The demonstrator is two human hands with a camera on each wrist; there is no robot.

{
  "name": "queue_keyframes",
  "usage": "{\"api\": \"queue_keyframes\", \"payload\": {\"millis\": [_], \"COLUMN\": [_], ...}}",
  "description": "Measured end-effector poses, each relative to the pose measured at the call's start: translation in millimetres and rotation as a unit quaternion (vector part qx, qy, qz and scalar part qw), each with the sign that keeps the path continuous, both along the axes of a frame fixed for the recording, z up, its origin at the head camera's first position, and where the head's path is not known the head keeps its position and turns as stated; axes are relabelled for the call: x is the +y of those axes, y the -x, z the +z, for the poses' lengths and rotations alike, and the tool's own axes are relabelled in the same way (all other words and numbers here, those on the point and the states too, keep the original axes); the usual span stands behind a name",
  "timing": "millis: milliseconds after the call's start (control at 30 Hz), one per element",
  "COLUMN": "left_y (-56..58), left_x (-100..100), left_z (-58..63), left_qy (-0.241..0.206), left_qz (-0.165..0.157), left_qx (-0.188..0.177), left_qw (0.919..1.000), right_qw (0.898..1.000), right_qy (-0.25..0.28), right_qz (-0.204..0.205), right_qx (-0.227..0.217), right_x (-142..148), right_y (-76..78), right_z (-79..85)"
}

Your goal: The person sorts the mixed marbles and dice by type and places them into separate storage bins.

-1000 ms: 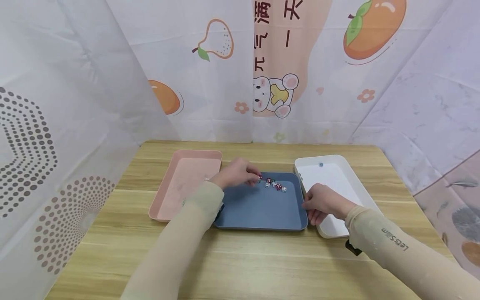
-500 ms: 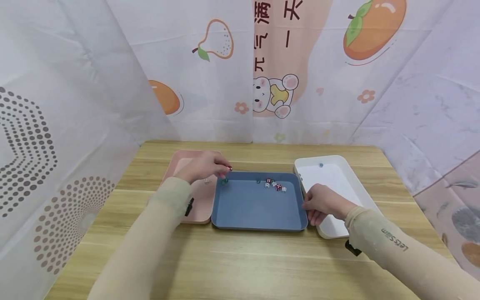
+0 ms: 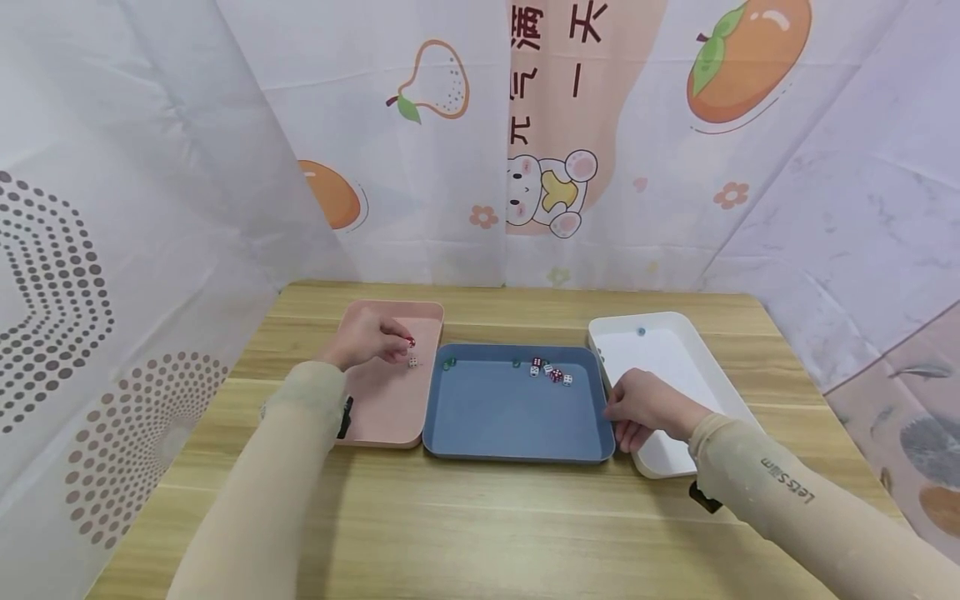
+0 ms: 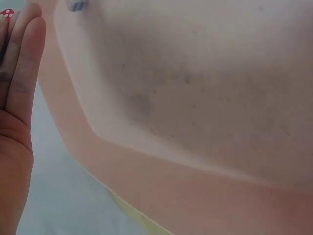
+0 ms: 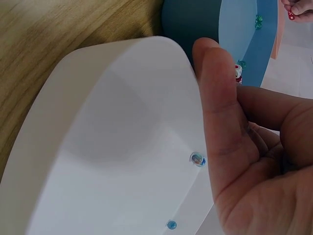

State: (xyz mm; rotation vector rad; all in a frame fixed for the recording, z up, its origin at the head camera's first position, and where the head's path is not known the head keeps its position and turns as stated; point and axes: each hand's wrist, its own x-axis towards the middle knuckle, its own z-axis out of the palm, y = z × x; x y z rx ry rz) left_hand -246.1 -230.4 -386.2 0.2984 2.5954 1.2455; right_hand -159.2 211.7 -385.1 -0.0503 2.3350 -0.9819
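Note:
My left hand (image 3: 367,339) is over the pink tray (image 3: 382,408), pinching a red die (image 3: 410,342) with white dots at its fingertips. A white die (image 3: 412,362) lies in that tray just below the held one. In the left wrist view the red die (image 4: 7,13) shows only partly, at the top left corner. My right hand (image 3: 648,404) holds the right rim of the blue tray (image 3: 517,417) between thumb and fingers. Towards that tray's far right corner, red dice (image 3: 557,375) and white dice (image 3: 567,380) lie in a loose cluster.
Small green translucent pieces (image 3: 448,364) sit in the blue tray's far left corner; another green piece (image 3: 516,363) lies by the far wall. To the right, the white tray (image 3: 675,358) holds a blue bead (image 3: 641,332) and a clear bead (image 5: 197,159). A patterned curtain (image 3: 450,208) hangs behind.
My left hand has carried the red die from the blue tray's far side leftward over the pink tray. The right hand has stayed at the blue tray's rim.

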Motion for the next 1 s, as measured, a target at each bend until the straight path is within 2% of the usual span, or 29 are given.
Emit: {"api": "queue_keyframes", "payload": {"millis": [200, 467, 633, 800, 1000], "left_y": [1.8, 1.9, 0.4, 1.1, 2.9], "left_x": [-6, -15, -18, -19, -20], "left_z": [-3.0, -9.5, -13.9, -19.3, -24.0], "left_qy": [-0.009, 0.005, -0.012, -0.023, -0.001], "left_qz": [0.016, 0.031, 0.036, 0.036, 0.024], "left_qx": [-0.027, -0.066, -0.087, -0.101, -0.103], "left_qw": [0.9995, 0.9973, 0.9955, 0.994, 0.9944], "right_qw": [1.0, 1.0, 1.0, 1.0, 1.0], "right_qy": [0.002, 0.001, 0.001, 0.001, 0.003], "right_qz": [0.0, 0.006, 0.006, 0.004, 0.006], "right_qx": [-0.001, 0.001, 0.004, 0.005, 0.008], "right_x": [1, 1, 1, 0, -1], "right_y": [0.4, 1.4, 1.2, 0.4, -1.7], "right_z": [-0.2, -0.1, -0.6, 0.0, 2.3]}}
